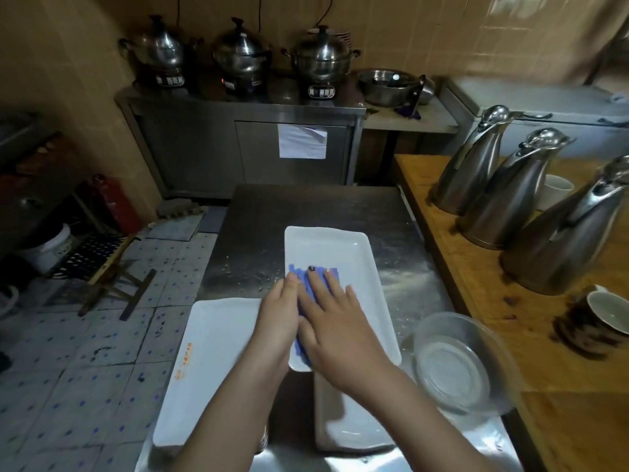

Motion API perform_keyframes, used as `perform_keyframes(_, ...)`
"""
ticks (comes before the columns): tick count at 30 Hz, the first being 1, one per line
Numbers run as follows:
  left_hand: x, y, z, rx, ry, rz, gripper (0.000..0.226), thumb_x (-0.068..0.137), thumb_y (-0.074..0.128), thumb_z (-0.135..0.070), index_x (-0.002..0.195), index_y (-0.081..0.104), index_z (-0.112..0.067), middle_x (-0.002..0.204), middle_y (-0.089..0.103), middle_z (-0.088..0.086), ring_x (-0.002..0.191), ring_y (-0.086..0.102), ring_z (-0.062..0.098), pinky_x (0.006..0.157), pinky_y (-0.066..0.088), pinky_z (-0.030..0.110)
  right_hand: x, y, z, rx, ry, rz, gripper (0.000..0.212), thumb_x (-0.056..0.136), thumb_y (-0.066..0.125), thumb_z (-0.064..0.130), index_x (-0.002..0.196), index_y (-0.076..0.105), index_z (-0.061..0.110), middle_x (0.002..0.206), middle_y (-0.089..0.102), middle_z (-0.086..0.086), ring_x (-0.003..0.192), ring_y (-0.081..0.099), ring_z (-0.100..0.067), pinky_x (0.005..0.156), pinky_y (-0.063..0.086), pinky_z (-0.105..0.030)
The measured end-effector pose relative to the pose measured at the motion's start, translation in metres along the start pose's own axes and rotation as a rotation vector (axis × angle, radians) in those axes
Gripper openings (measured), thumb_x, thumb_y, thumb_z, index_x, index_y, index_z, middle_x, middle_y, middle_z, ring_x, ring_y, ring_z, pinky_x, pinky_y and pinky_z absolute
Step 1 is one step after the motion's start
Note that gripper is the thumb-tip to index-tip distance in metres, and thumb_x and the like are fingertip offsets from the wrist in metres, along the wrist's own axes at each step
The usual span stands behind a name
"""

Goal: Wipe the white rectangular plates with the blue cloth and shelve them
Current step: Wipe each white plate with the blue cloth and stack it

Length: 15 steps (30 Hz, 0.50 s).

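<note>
Now, left plate [211,362]: lying at the steel table's [306,212] left edge, orange mark on its rim.
Left hand [279,321]: resting straight-fingered against the blue cloth's [303,284] left edge, gripping nothing.
Blue cloth: lying inside the middle plate [326,247], under both hands.
Right hand [337,321]: pressing flat on the cloth, fingers spread and uncurled.
Near plate [350,427]: lying beneath the right forearm.
Glass bowl [456,362]: sitting just right of the plates.

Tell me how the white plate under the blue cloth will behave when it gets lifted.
The white plate is probably stiff: it lies flat under the pressing right hand. Its glossy surface and droplets on the steel table suggest it may slip. It looks ceramic, so likely breakable.
</note>
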<state>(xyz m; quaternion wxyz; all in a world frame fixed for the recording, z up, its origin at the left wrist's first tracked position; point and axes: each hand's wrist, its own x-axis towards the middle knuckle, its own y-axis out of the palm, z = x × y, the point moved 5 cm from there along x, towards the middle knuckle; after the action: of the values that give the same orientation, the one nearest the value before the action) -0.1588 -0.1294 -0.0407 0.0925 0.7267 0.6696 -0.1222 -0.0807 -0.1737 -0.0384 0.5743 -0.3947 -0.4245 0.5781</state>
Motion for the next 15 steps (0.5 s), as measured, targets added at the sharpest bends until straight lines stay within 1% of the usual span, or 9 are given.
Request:
perform_keyframes(2,0.005,-0.005,-0.001,-0.032,-0.037,-0.011,0.028,0.099,0.038,-0.036,0.096,0.061,-0.021,0.086,0.065,-0.004,0.074,0.062,0.007,0.063,0.047,0.022,-0.003,0.002,0.000,-0.022,-0.041,0.014,0.055,0.100,0.023,0.034,0.151,0.004,0.030,0.159,-0.010,0.006,0.144,-0.018,-0.015,0.114,-0.010,-0.040)
perform_keyframes(4,0.011,-0.010,-0.003,-0.042,-0.046,-0.024,0.030,0.099,0.038,-0.037,0.102,0.060,-0.018,0.093,0.067,0.003,0.075,0.064,0.015,0.059,0.048,0.024,-0.005,0.002,-0.015,-0.150,-0.035,0.003,0.053,0.099,0.025,0.034,0.150,0.008,0.033,0.159,-0.007,0.009,0.145,-0.015,-0.015,0.113,-0.009,-0.046)
perform_keyframes(6,0.012,-0.012,-0.005,-0.006,-0.037,-0.034,0.031,0.099,0.037,-0.039,0.104,0.058,-0.018,0.097,0.066,0.007,0.076,0.063,0.019,0.060,0.048,0.024,-0.004,-0.003,-0.039,-0.256,0.038,-0.015,0.052,0.099,0.023,0.035,0.149,0.010,0.034,0.159,-0.005,0.010,0.145,-0.013,-0.016,0.112,-0.009,-0.051)
perform_keyframes(8,0.009,-0.010,-0.004,0.010,-0.031,-0.012,0.030,0.099,0.036,-0.042,0.103,0.057,-0.021,0.094,0.067,0.004,0.077,0.064,0.018,0.058,0.048,0.023,0.004,-0.010,-0.059,-0.289,0.116,-0.034,0.050,0.099,0.020,0.035,0.149,0.011,0.032,0.159,-0.003,0.008,0.145,-0.014,-0.018,0.111,-0.010,-0.054)
perform_keyframes(10,0.002,-0.003,0.000,0.031,-0.051,0.029,0.031,0.098,0.035,-0.045,0.100,0.058,-0.024,0.089,0.068,-0.001,0.075,0.066,0.015,0.053,0.048,0.022,0.016,-0.017,-0.073,-0.284,0.185,-0.078,0.049,0.099,0.019,0.034,0.148,0.014,0.030,0.159,-0.001,0.005,0.145,-0.013,-0.021,0.112,-0.010,-0.053)
perform_keyframes(12,-0.002,0.000,0.002,0.015,-0.058,0.045,0.031,0.097,0.036,-0.046,0.092,0.060,-0.027,0.079,0.068,-0.007,0.065,0.067,0.010,0.045,0.047,0.017,0.023,-0.024,-0.079,-0.225,0.243,-0.117,0.049,0.099,0.021,0.032,0.148,0.019,0.027,0.160,0.003,0.003,0.146,-0.009,-0.022,0.115,-0.007,-0.048)
perform_keyframes(13,-0.003,-0.001,0.001,0.005,-0.059,0.044,0.031,0.097,0.037,-0.046,0.087,0.060,-0.028,0.074,0.068,-0.009,0.059,0.067,0.009,0.041,0.045,0.015,0.023,-0.025,-0.079,-0.189,0.242,-0.131,0.049,0.099,0.020,0.031,0.148,0.020,0.025,0.159,0.004,0.002,0.146,-0.007,-0.023,0.115,-0.005,-0.046)
perform_keyframes(14,-0.002,-0.003,-0.001,-0.001,-0.056,0.037,0.032,0.097,0.038,-0.047,0.084,0.060,-0.029,0.071,0.068,-0.009,0.056,0.067,0.008,0.040,0.045,0.015,0.021,-0.024,-0.076,-0.186,0.203,-0.130,0.051,0.098,0.017,0.031,0.148,0.020,0.022,0.159,0.006,-0.001,0.146,-0.005,-0.024,0.116,-0.002,-0.044)
perform_keyframes(15,-0.001,-0.006,-0.003,-0.002,-0.050,0.024,0.032,0.097,0.038,-0.046,0.085,0.061,-0.028,0.072,0.068,-0.007,0.057,0.067,0.010,0.041,0.045,0.016,0.016,-0.020,-0.071,-0.212,0.136,-0.118,0.055,0.095,0.010,0.031,0.148,0.020,0.018,0.159,0.008,-0.004,0.146,-0.003,-0.026,0.116,0.001,-0.043)
